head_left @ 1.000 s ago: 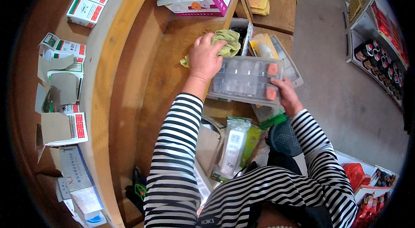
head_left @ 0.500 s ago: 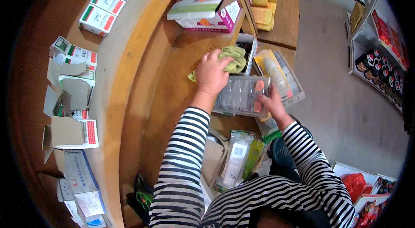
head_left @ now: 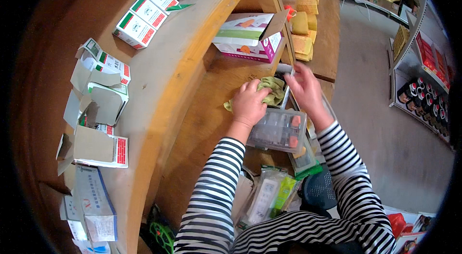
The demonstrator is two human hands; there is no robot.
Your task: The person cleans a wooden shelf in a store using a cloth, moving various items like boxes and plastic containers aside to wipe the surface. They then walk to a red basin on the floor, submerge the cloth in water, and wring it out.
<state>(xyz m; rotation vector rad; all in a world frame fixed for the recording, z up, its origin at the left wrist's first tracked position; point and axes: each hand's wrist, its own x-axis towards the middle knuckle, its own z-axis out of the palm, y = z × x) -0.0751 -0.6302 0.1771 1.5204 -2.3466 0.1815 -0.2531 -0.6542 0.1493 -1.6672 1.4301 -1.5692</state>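
Note:
My left hand [head_left: 249,102] grips a crumpled yellow-green cloth [head_left: 273,91] on the wooden shelf board. Right beside it my right hand [head_left: 305,89] is raised near the edge of a small open box [head_left: 285,69], thumb and fingers apart, slightly blurred. Whether its fingertips touch that box I cannot tell. Below both hands lies a clear plastic compartment case [head_left: 272,131] with orange pieces at its right side. Another clear case is partly hidden behind my right hand and wrist.
A white and purple carton [head_left: 250,37] stands at the shelf's far end. Small white boxes [head_left: 147,13], some open, line the upper ledge at left. Yellow packs [head_left: 299,23] are stacked beyond. Packaged goods, including a white power strip [head_left: 264,198], lie close to my body.
My right hand has let go of the compartment case and moved up and away toward the small box. The left hand still holds the cloth. The whole view has shifted.

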